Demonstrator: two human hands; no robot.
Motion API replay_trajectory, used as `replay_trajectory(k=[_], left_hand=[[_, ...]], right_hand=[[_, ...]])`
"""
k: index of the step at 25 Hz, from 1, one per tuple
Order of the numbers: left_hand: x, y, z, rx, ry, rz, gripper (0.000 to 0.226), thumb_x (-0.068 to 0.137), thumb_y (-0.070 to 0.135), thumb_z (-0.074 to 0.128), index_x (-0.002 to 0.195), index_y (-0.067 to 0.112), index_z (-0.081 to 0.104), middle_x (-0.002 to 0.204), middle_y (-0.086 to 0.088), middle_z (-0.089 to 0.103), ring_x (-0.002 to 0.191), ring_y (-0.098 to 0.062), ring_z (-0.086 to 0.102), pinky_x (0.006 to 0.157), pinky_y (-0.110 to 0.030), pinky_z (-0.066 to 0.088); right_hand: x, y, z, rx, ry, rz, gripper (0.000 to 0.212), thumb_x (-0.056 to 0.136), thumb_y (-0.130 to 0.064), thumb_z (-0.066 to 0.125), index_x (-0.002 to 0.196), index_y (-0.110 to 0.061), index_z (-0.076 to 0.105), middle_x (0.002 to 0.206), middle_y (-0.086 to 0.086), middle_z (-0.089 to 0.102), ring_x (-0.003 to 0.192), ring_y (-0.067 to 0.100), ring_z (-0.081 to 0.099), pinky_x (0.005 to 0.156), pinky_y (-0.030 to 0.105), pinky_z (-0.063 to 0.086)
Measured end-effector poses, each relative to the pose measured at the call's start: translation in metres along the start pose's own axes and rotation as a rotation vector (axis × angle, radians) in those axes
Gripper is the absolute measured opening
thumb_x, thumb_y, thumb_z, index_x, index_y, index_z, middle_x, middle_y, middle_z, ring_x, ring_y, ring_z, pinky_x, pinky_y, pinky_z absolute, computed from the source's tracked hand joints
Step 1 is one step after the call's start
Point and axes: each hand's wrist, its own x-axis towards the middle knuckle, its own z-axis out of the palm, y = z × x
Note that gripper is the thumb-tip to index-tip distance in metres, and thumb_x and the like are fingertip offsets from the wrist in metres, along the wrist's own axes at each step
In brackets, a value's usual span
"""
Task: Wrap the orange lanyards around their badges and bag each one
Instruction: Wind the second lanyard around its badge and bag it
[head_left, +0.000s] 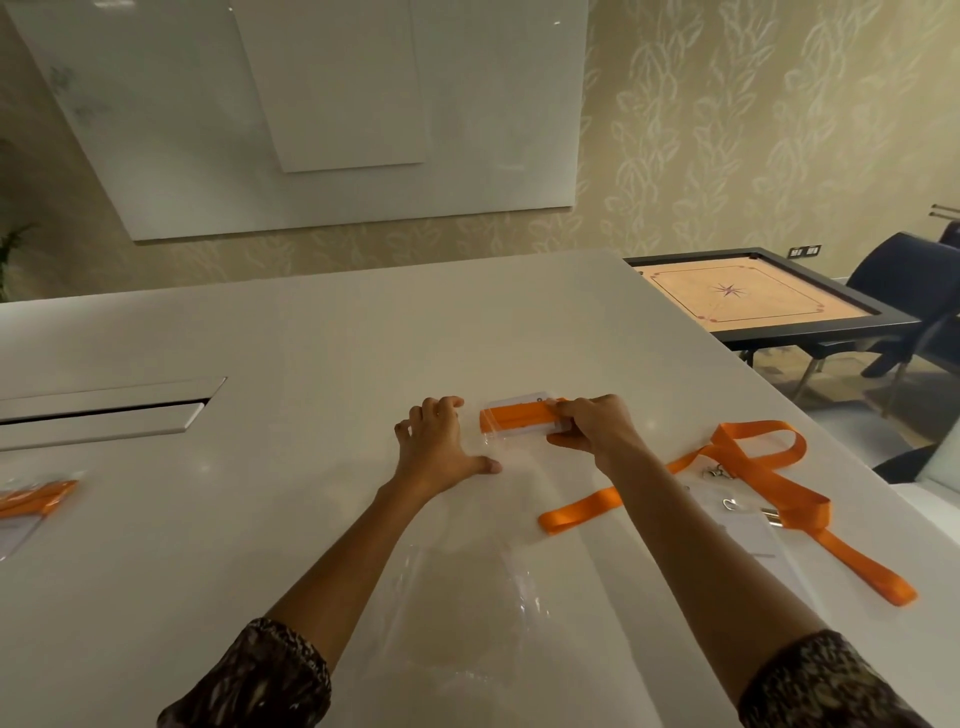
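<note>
A badge wrapped in its orange lanyard (517, 418) lies on the white table, inside the far end of a clear plastic bag (511, 462). My right hand (592, 426) grips the bundle's right end through the bag. My left hand (441, 444) rests spread on the table at the bag's left edge, thumb touching the plastic. A loose orange lanyard (763, 483) with metal clips lies unrolled to the right beside a clear badge holder (748, 530). More clear bags (467, 613) lie between my forearms.
A bagged orange lanyard bundle (36, 501) sits at the left edge of the table (260, 338). A cable slot with a flap (104, 410) is set in the table's left part. Beyond the right edge stand a carrom board (753, 296) and dark chairs (904, 291).
</note>
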Motion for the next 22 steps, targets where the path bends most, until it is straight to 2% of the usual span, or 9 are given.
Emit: replay_trajectory(k=[7,11,13,16,18,20,22], left_hand=[[-0.005,0.009,-0.012,0.059,0.028,0.065,0.105,0.061,0.072,0.072,0.142,0.019,0.03,0.142,-0.005,0.041,0.131,-0.025,0.038,0.107,-0.048,0.032],[-0.008,0.028,-0.016,0.11,-0.057,0.105,0.11,0.055,0.076,0.071,0.14,0.019,0.031,0.14,-0.004,0.042,0.13,-0.026,0.041,0.106,-0.049,0.035],[-0.008,0.033,-0.027,-0.045,-0.156,0.087,0.102,0.056,0.073,0.074,0.136,0.021,0.039,0.133,-0.001,0.05,0.123,-0.024,0.049,0.103,-0.048,0.041],[-0.006,0.027,-0.05,-0.6,-0.317,0.081,0.059,0.075,0.054,0.073,0.12,0.019,0.058,0.117,0.0,0.065,0.105,-0.018,0.063,0.089,-0.033,0.054],[-0.005,0.024,-0.058,-0.717,-0.313,0.074,0.042,0.084,0.039,0.07,0.116,0.013,0.064,0.112,-0.003,0.069,0.102,-0.016,0.066,0.083,-0.022,0.052],[-0.007,0.026,-0.058,-0.774,-0.258,0.045,0.035,0.085,0.032,0.07,0.111,0.008,0.066,0.103,-0.005,0.071,0.096,-0.017,0.067,0.076,-0.02,0.053],[-0.008,0.029,-0.054,-0.852,-0.208,-0.005,0.031,0.085,0.031,0.071,0.106,0.009,0.067,0.095,-0.003,0.071,0.088,-0.016,0.068,0.069,-0.021,0.053]], right_hand=[[-0.015,-0.015,0.003,-0.079,-0.13,-0.085,0.03,0.081,-0.012,0.076,0.095,0.012,0.065,0.088,0.021,0.068,0.071,0.027,0.071,0.059,0.029,0.061],[-0.018,-0.014,0.013,-0.234,-0.115,-0.176,0.025,0.081,-0.018,0.076,0.09,0.005,0.069,0.085,0.017,0.07,0.066,0.024,0.072,0.066,0.031,0.062],[-0.02,-0.014,0.013,-0.308,-0.12,-0.204,0.022,0.082,-0.018,0.075,0.086,0.003,0.072,0.083,0.016,0.071,0.067,0.024,0.071,0.068,0.032,0.061],[-0.02,-0.016,0.006,-0.379,-0.174,-0.285,0.012,0.084,-0.015,0.072,0.085,-0.003,0.073,0.087,0.017,0.07,0.074,0.022,0.068,0.074,0.032,0.061],[-0.022,-0.019,0.004,-0.47,-0.209,-0.382,0.012,0.085,-0.013,0.069,0.095,-0.008,0.074,0.094,0.016,0.071,0.081,0.024,0.069,0.076,0.034,0.06],[-0.027,-0.021,0.008,-0.583,-0.224,-0.48,0.022,0.086,-0.011,0.066,0.107,-0.013,0.071,0.094,0.01,0.072,0.081,0.022,0.07,0.075,0.034,0.06],[-0.032,-0.023,0.012,-0.613,-0.226,-0.531,0.025,0.085,-0.014,0.068,0.108,-0.017,0.061,0.085,0.003,0.072,0.071,0.014,0.065,0.065,0.027,0.055]])
